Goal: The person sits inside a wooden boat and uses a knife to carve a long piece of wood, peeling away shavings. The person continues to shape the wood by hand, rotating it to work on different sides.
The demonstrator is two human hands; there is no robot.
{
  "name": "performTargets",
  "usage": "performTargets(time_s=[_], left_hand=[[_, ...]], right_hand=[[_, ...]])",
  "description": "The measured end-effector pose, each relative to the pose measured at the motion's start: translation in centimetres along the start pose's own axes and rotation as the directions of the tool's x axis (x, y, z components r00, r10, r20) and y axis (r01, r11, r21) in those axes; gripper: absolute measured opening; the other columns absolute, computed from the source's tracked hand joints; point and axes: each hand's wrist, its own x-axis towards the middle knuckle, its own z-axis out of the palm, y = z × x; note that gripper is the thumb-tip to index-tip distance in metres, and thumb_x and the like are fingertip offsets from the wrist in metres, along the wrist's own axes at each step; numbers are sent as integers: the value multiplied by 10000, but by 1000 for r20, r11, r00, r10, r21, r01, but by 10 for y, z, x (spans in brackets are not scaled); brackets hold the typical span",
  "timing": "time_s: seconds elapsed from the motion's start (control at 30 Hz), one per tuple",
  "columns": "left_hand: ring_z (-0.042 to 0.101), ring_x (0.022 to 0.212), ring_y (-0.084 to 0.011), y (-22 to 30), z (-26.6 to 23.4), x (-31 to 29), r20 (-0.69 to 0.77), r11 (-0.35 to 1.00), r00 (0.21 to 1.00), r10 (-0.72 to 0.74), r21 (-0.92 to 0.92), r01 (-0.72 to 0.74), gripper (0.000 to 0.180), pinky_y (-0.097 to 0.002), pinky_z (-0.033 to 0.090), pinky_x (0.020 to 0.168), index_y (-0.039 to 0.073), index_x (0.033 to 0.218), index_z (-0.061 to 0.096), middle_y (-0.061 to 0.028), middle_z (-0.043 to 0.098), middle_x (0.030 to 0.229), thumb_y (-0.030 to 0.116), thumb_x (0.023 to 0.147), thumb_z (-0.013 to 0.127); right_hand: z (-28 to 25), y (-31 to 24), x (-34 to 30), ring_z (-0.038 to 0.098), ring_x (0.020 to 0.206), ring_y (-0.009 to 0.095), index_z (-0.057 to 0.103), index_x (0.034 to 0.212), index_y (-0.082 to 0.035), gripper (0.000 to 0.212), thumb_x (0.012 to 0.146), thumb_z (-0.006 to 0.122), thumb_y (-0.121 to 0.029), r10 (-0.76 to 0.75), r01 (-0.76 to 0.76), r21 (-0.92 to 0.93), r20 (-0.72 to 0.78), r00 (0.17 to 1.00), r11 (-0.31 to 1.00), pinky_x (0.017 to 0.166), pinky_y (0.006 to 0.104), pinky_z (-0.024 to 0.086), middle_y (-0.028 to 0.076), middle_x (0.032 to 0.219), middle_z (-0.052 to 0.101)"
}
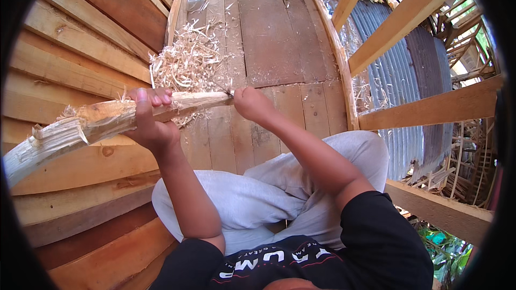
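A long, rough, pale piece of wood [110, 118] with a partly shaved surface runs from the left edge to the middle, narrowing toward its right end. My left hand [155, 121] is wrapped round it, thumb on top and fingers over the far side. At the narrow end my right hand [251, 104] is closed in a fist. A thin dark knife blade [221, 88] pokes out from that fist, against the wood's tip; its handle is hidden inside the hand. Curled shavings cling to the wood's upper side.
A heap of wood shavings [193, 62] lies on the plank floor [274, 48] beyond the wood. Farther off sits a small clear cup [195, 3]. Stepped boards [70, 164] form the left wall; rail beams [430, 114] and corrugated metal sheets [387, 59] stand right.
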Motion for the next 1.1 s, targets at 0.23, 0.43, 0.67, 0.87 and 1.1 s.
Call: performTargets(time_s=[0.23,0.43,0.67,0.87,1.1], left_hand=[[492,557,-171,0,-14,-3,12,1000,1000,2,10,-2,136,-379,488,672,80,770,461,-42,462,616,53,808,588],[499,559,-166,-2,-16,4,39,999,999,-15,-44,17,124,-381,491,671,84,788,464,-44,484,626,50,818,579],[503,556,-164,0,-10,5,-26,1000,1000,13,-14,-13,128,-376,496,645,84,793,471,-39,480,622,70,813,597],[504,553,-165,2,-18,1,-45,1000,999,-5,-3,5,121,-372,498,642,74,795,474,-37,470,618,76,808,595],[460,601,-147,0,-17,6,-16,999,1000,1,50,0,158,-376,449,709,100,768,485,-8,438,647,166,820,619]], right_hand=[[-14,-33,-37,613,869,477,662,804,39,485,940,339,-295,-58,58,-108,4,998,992,811,541,476,303,891,640],[0,8,-7,618,877,478,665,825,62,499,939,340,-299,-33,30,-135,-16,999,990,826,535,477,304,895,641],[-3,7,0,616,950,460,669,885,56,519,942,316,-320,45,-49,27,120,992,998,860,519,476,302,986,644],[-18,-44,-36,621,936,452,668,887,51,489,938,315,-282,0,15,-128,119,993,992,847,524,480,275,993,654],[-10,-13,-14,626,941,448,661,928,64,493,943,314,-286,-118,139,-235,101,988,962,857,531,478,291,1000,649]])
